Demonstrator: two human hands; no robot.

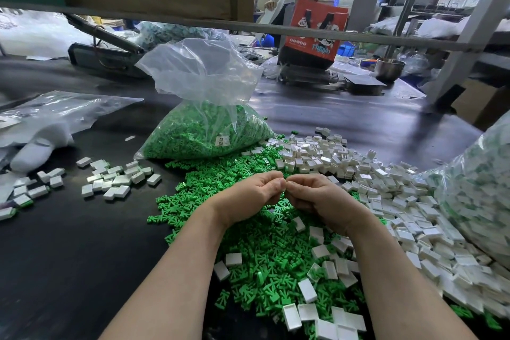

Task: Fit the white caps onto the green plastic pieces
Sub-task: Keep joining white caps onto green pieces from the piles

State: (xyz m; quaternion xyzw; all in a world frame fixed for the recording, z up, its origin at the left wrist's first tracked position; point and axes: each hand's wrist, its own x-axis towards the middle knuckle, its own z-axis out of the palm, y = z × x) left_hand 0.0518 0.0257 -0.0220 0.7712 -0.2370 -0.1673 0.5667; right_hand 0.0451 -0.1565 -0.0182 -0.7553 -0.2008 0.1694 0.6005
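Observation:
My left hand (249, 193) and my right hand (320, 199) are raised together over a loose heap of green plastic pieces (265, 254) on the dark table. Both hands have curled fingers, and their fingertips meet in the middle. Whatever lies between the fingertips is hidden from me. A big heap of white caps (386, 190) spreads to the right of my hands. More white caps (307, 290) lie scattered on the green heap near me.
A clear bag full of green pieces (204, 130) stands behind the heap. Capped white pieces (116, 178) lie in a group at the left. A large bag of finished pieces (480, 182) sits at the right edge. Another person sits behind a red bag (314, 30) across the table.

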